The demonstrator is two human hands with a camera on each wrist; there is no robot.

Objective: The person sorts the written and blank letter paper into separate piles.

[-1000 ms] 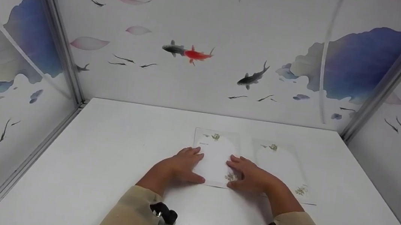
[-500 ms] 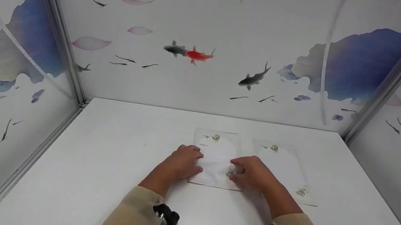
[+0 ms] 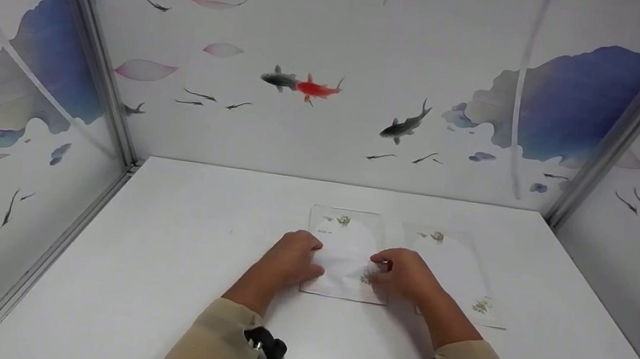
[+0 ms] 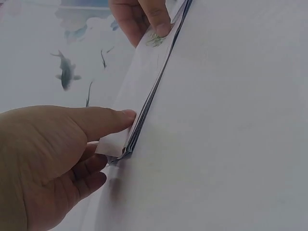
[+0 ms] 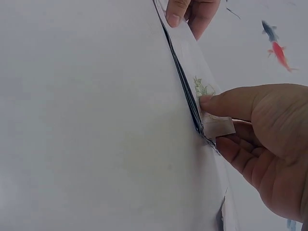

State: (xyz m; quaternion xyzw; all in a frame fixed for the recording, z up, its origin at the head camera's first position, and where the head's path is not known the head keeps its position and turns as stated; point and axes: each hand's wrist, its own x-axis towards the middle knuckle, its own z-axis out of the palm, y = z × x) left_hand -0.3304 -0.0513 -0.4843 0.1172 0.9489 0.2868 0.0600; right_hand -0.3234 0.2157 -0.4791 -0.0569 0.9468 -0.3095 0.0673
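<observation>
A thin stack of white paper sheets [image 3: 345,245] with small green plant prints lies on the white table. My left hand [image 3: 290,257] pinches its left edge; in the left wrist view the thumb rests on top and the curled fingers [image 4: 89,168] are at the side and below. From the right, my right hand [image 3: 408,274] pinches the opposite edge, its thumb [image 5: 228,103] over the green print. Several layered edges show along the near side of the stack [image 5: 185,82], slightly bowed and raised off the table.
To the right lies another white sheet [image 3: 454,267] with similar plant prints, its near edge partly behind the right wrist. White panels [image 3: 324,144] painted with fish and petals stand behind and at both sides of the table [image 3: 187,236]. Black wrist mounts [image 3: 266,344] hang at both sleeves.
Both hands went from lying spread flat at the stack's sides to pinching its edges, fingers curling in. In the last half second they barely moved.
</observation>
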